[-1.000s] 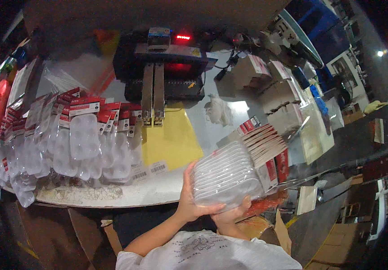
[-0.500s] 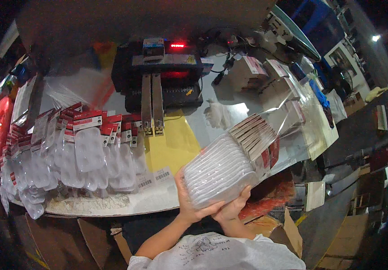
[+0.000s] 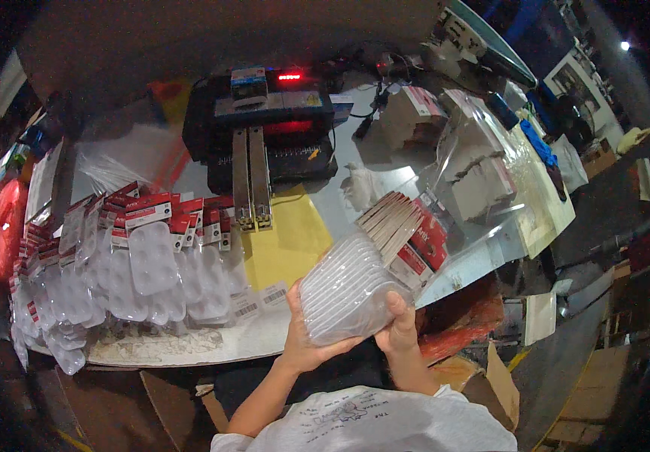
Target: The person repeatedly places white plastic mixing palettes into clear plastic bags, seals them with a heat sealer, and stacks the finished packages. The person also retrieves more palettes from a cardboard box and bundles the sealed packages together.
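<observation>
Between my two hands is a stack of white plastic palettes [image 3: 346, 290], packed in clear film with red and white header cards [image 3: 424, 245] fanned at the upper right. My left hand [image 3: 306, 339] grips the stack's left side and underside, its fingers reaching beneath. On the right side my right hand [image 3: 399, 324] is closed round the lower corner, thumb on top. The stack is tilted, held above the table's front edge. Left of it, many similar packed palettes [image 3: 152, 260] lie heaped on the table, their red cards toward the back.
A black machine with a red display [image 3: 265, 113] and two metal bars stands at the back. Yellow paper [image 3: 287, 233] lies before it. Stacked cards [image 3: 411, 117], clear film [image 3: 483, 226] and a blue item [image 3: 537, 143] are on the right. Cardboard boxes [image 3: 483, 384] stand below the table.
The palette stack has shifted slightly left and turned, so the red header cards show more. My right hand has moved apart from the left, its thumb now on the stack's corner.
</observation>
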Tool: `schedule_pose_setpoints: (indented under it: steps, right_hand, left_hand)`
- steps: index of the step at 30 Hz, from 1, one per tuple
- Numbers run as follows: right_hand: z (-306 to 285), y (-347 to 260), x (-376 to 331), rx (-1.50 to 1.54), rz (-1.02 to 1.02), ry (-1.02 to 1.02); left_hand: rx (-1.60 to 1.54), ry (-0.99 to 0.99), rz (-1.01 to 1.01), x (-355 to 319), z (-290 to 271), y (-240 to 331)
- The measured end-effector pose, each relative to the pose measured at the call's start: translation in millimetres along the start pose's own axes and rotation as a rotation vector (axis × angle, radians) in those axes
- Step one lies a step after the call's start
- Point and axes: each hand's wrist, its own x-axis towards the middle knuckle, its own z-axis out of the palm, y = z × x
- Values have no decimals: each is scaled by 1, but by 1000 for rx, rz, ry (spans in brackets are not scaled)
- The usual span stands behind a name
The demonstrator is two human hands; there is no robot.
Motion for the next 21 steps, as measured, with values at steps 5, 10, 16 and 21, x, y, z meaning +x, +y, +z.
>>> schedule_pose_setpoints:
  steps: [5, 10, 16, 21]
  right_hand:
    - [1, 5, 5, -47, -34, -10]
    - [1, 7, 7, -67, 76, 69]
    - [-3, 11, -3, -105, 57, 80]
    - [-18, 30, -9, -62, 116, -6]
  left_hand:
    - [-111, 5, -47, -4, -4, 0]
    - [-294, 186, -161, -3, 9, 7]
    - [-142, 224, -115, -2, 5, 8]
    - [-286, 296, -103, -4, 5, 5]
